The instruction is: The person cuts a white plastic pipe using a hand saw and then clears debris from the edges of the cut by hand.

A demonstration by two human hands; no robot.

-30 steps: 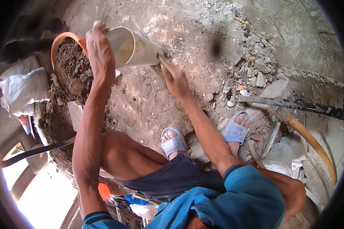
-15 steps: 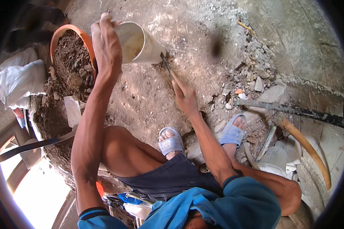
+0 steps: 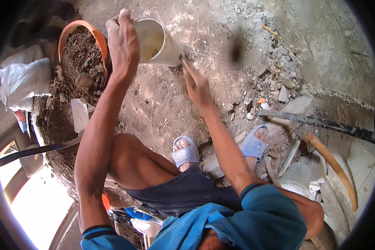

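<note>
My left hand [image 3: 124, 46] is closed on the upper left rim of a white plastic cylinder [image 3: 168, 54], open at the end facing up, its inside yellowish and stained. It leans over the dirt floor; whether it is a pipe or a container I cannot tell. Pressed to the cylinder's lower right side is a thin dark blade [image 3: 181, 59], gripped in my right hand [image 3: 199, 87]. Little of the blade shows now, and the hand is slightly blurred. Just left of my left hand stands an orange bucket [image 3: 101, 39] heaped with brown soil and rubble.
A white sack [image 3: 25, 81] lies at the left, above a dark metal strip [image 3: 41, 155]. Broken stones [image 3: 281, 79] are scattered at the right. A dark bar [image 3: 321, 121] and a curved wooden handle [image 3: 335, 166] lie near my right foot [image 3: 254, 146].
My right hand and the blade have moved up toward the cylinder, so less blade shows. The cylinder and my left hand sit slightly further right and higher in view.
</note>
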